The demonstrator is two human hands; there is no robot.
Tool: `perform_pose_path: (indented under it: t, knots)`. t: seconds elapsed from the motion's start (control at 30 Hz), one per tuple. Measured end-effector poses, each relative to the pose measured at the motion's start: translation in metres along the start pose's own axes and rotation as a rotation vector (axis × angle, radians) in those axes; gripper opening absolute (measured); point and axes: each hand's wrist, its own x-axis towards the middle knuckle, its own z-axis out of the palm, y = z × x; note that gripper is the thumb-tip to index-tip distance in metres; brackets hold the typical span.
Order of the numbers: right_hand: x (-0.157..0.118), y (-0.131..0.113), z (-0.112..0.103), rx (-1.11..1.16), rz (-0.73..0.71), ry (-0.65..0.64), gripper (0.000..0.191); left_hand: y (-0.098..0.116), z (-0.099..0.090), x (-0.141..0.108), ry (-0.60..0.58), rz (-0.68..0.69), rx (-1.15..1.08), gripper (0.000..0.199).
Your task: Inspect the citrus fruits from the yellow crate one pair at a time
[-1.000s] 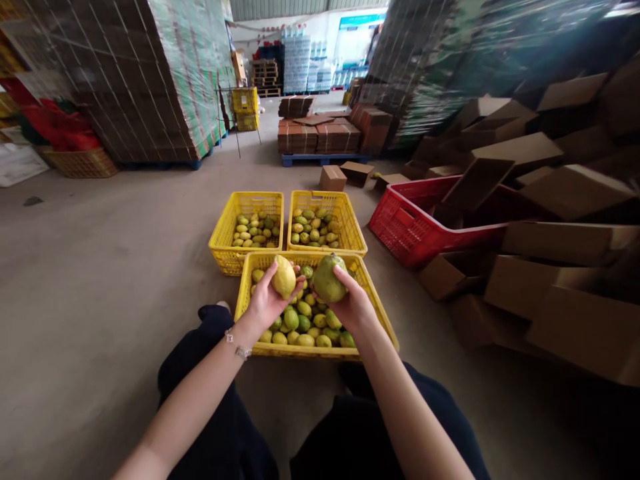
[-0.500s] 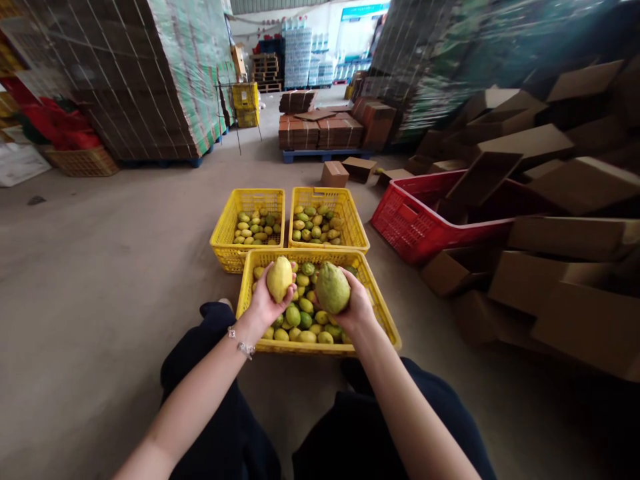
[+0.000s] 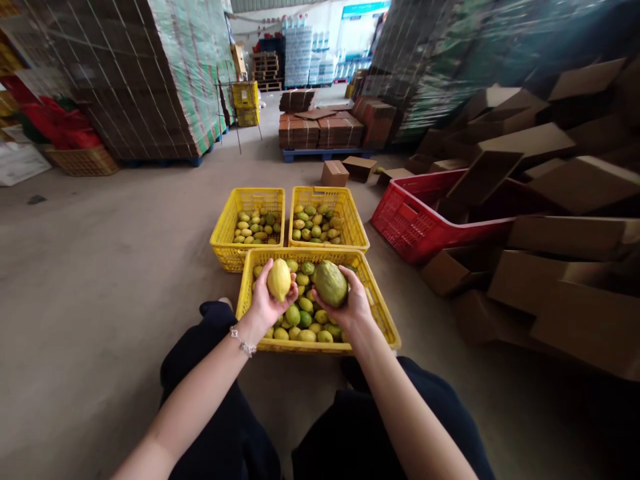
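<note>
In the head view, the left hand (image 3: pixel 265 307) grips a yellow lemon (image 3: pixel 279 280) and the right hand (image 3: pixel 357 307) grips a bigger green fruit (image 3: pixel 331 283), both above the front crate (image 3: pixel 320 348), which holds more yellow and green fruit. Just beyond it stand a back left crate (image 3: pixel 218 239) and a back right crate (image 3: pixel 361 230), each with fruit inside. A red crate (image 3: pixel 403 223) and a heap of cardboard boxes (image 3: pixel 590 313) crowd the right side; farther off, bundled cardboard (image 3: pixel 340 131) sits on a blue pallet (image 3: pixel 325 156). The hands and held fruit hide part of the front crate's load. A wrapped stack (image 3: pixel 187 67) is cut off at the top, and the far right corner is dark and blurred.
</note>
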Motion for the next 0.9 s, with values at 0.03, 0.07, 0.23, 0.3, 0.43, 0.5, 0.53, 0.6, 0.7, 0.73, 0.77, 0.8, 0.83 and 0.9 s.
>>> perform_pose_path:
  t: [0.03, 0.07, 0.23, 0.3, 0.43, 0.5, 0.53, 0.6, 0.7, 0.73, 0.77, 0.8, 0.83, 0.9]
  knots:
    - [0.001, 0.001, 0.0, -0.012, 0.015, -0.023, 0.013, -0.001, -0.001, 0.0, -0.048, -0.016, -0.042, 0.034]
    - [0.001, 0.001, 0.0, -0.018, 0.032, -0.046, 0.015, -0.001, -0.002, 0.0, -0.09, -0.032, -0.079, 0.036]
    - [0.009, 0.005, -0.003, 0.002, 0.097, -0.065, 0.026, -0.003, -0.002, 0.004, -0.067, -0.017, -0.134, 0.03]
    - [0.01, 0.006, -0.004, -0.014, 0.125, -0.067, 0.03, -0.004, 0.0, 0.005, -0.015, 0.006, -0.179, 0.027]
    - [0.006, 0.005, -0.003, 0.012, 0.094, -0.081, 0.027, -0.005, 0.004, 0.003, 0.035, 0.027, -0.239, 0.027]
    - [0.002, 0.005, -0.001, 0.009, 0.058, -0.086, 0.019, -0.005, 0.005, 0.001, 0.016, 0.051, -0.212, 0.025]
    - [-0.001, 0.004, 0.0, -0.003, 0.04, -0.086, 0.015, -0.005, 0.006, 0.0, 0.006, 0.06, -0.192, 0.022]
    - [-0.005, 0.004, 0.002, -0.029, 0.014, -0.081, 0.009, -0.006, 0.007, -0.002, -0.013, 0.072, -0.155, 0.01]
    - [-0.008, 0.003, 0.003, -0.048, 0.014, -0.082, 0.009, -0.008, 0.006, -0.002, -0.03, 0.064, -0.125, 0.002]
    - [-0.008, 0.003, 0.002, -0.051, 0.034, -0.09, 0.012, -0.008, 0.005, -0.001, -0.042, 0.054, -0.113, 0.004]
    - [-0.006, 0.003, 0.001, -0.053, 0.059, -0.102, 0.016, -0.009, 0.003, 0.001, -0.061, 0.036, -0.099, 0.009]
    - [-0.004, 0.003, -0.001, -0.055, 0.088, -0.116, 0.019, -0.009, 0.001, 0.003, -0.084, 0.016, -0.085, 0.014]
    - [-0.002, 0.004, -0.002, -0.055, 0.116, -0.134, 0.022, -0.009, -0.001, 0.005, -0.108, -0.002, -0.071, 0.019]
    - [0.003, 0.005, -0.004, -0.045, 0.159, -0.176, 0.024, -0.009, -0.005, 0.009, -0.139, -0.025, -0.049, 0.025]
